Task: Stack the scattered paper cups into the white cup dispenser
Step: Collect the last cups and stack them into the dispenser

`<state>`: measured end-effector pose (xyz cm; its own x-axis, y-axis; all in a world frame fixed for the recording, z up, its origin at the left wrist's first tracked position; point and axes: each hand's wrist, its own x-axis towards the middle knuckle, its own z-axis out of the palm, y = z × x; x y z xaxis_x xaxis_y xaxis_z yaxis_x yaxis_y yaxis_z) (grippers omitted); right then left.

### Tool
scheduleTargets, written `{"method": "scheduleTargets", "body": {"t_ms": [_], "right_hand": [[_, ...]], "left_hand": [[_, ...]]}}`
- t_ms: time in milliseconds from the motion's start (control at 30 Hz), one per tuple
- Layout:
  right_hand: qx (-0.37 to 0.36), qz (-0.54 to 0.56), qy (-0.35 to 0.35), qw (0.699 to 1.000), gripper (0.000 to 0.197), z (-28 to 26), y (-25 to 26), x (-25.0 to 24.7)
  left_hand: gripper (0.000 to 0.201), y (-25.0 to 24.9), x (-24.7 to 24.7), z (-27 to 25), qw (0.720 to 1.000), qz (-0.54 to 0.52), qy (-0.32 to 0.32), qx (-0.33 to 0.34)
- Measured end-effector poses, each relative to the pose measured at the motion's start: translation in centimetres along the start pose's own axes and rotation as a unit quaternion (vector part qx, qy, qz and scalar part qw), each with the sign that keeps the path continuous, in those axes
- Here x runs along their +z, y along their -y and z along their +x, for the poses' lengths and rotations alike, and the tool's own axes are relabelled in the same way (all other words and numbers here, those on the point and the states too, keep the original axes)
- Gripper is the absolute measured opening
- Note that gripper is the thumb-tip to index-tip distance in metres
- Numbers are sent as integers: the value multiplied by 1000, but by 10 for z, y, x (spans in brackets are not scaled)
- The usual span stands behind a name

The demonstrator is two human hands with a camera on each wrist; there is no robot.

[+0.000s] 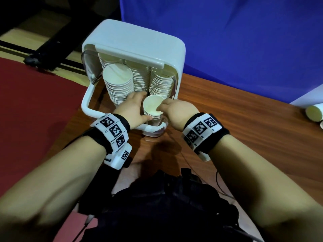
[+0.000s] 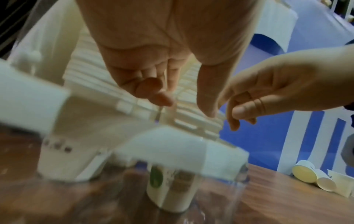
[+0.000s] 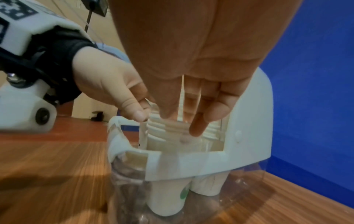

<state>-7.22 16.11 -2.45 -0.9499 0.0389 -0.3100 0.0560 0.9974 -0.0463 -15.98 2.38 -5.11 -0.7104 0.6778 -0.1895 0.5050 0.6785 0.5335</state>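
Note:
The white cup dispenser (image 1: 139, 41) stands open on the wooden table, with stacks of paper cups (image 1: 118, 84) inside. At its front a short stack (image 1: 154, 119) sits in a slot, its bottom poking out below (image 3: 166, 197). My right hand (image 1: 161, 107) pinches the rim of the top cup (image 1: 151, 105); in the right wrist view the right hand (image 3: 182, 121) has thumb and fingers pointing down on the rims. My left hand (image 1: 139, 106) lies relaxed against the stack's left side, thumb (image 3: 138, 112) touching the rims. The left wrist view is blurred.
Loose paper cups (image 1: 314, 114) lie on their sides at the table's far right, also the loose cups (image 2: 304, 174) in the left wrist view. A blue backdrop (image 1: 227, 41) rises behind the dispenser. Its door frame (image 1: 85, 103) swings out to the front left. Red floor lies left.

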Motion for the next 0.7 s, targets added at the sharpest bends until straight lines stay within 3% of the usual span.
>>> {"method": "scheduleTargets", "body": {"t_ms": [100,200,433,700], "right_hand": [[12,82,-92,992,42,-26,-11,-1],[47,118,-134,983,45,-65,-33,1],[218,120,-126,960,44,-185,-120,30],[391,153,-132,898,40,-367,-250,80]], "left_hand": [[68,-15,-11,-14,999,20,-32,30],[56,-47,-10,-25,996,20,-27,88],[51,-151,52,-21,978,7,66,199],[48,-335,165,-18,941,40,147,303]]}}
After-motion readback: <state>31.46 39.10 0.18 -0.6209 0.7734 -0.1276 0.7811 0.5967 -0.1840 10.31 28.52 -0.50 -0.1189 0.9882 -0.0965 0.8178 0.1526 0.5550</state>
